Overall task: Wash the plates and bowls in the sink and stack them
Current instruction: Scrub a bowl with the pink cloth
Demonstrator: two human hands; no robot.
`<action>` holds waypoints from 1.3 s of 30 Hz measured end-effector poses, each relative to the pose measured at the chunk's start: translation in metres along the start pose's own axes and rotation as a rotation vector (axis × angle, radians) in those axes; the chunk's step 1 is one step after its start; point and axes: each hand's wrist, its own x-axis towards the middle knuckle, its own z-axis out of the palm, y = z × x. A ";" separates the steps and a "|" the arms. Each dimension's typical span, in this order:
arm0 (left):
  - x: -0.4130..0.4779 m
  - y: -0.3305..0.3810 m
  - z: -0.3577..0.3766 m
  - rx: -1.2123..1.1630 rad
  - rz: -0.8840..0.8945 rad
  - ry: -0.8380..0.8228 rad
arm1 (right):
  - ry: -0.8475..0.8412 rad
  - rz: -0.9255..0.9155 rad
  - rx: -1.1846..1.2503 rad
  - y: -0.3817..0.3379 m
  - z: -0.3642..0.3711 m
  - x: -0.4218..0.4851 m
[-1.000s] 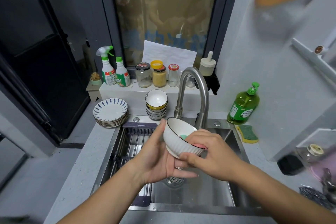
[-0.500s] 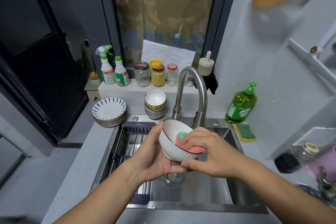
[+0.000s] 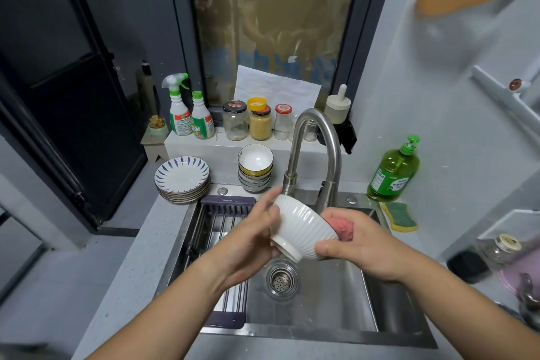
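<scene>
A white ribbed bowl (image 3: 301,228) hangs over the steel sink (image 3: 321,295), tipped so its foot faces me and its mouth points away to the right. My left hand (image 3: 248,240) cups its left side and base, fingers spread. My right hand (image 3: 359,245) grips the bowl's right rim together with a pink sponge (image 3: 342,228) pressed against the rim. A stack of blue-patterned plates (image 3: 182,180) sits on the counter at the sink's back left. Beside it stands a stack of bowls (image 3: 255,168).
The curved faucet (image 3: 317,155) rises just behind the bowl. A roll-up drying rack (image 3: 222,231) covers the sink's left part. Green soap bottle (image 3: 393,172) and a yellow-green sponge (image 3: 400,216) sit at the right. Jars and spray bottles line the ledge behind.
The bowl has been turned from mouth-up to mouth facing away, foot toward me. The sponge came out of the inside and now sits at the right rim.
</scene>
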 end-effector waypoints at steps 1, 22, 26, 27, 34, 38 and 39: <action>-0.001 0.002 -0.003 0.022 0.035 -0.052 | -0.005 0.023 0.080 0.000 -0.003 0.001; 0.000 0.007 0.014 0.292 0.207 0.270 | 0.610 -0.421 -0.159 -0.005 0.035 0.012; 0.003 0.012 0.017 0.343 0.229 0.244 | 0.517 -0.477 -0.570 -0.004 0.038 0.020; 0.003 0.012 0.018 0.370 0.228 0.232 | 0.508 -0.475 -0.647 -0.006 0.036 0.023; 0.003 0.023 0.016 0.362 0.243 0.264 | 0.467 -0.504 -0.451 0.008 0.021 0.021; 0.000 0.017 0.018 0.402 0.193 0.252 | 0.479 -0.477 -0.338 0.018 0.026 0.021; -0.001 0.015 0.019 0.425 0.195 0.244 | 0.477 -0.477 -0.355 0.013 0.026 0.025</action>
